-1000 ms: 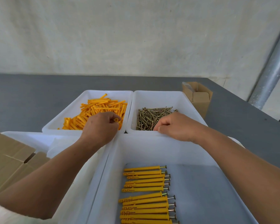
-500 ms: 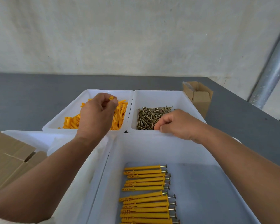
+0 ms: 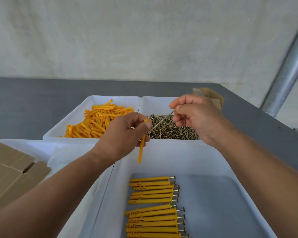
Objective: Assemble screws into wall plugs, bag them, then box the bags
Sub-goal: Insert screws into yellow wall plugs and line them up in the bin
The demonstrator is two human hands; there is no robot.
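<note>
Twelve assembled plugs lay in rows in the near tray, the lowest cut by the frame's edge. Above it, the left hand pinched one orange wall plug by its upper end, tip hanging down. The right hand pinched one screw by one end over the screw heap. Both looked light and stiff. The plug seemed easy to grip, the screw slick and best held clear of its point. Beyond lay loose plugs, too many to count.

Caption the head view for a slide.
Left hand holds a yellow wall plug, right hand pinches a screw above the screw tray; assembled plugs lie in the near tray.
</note>
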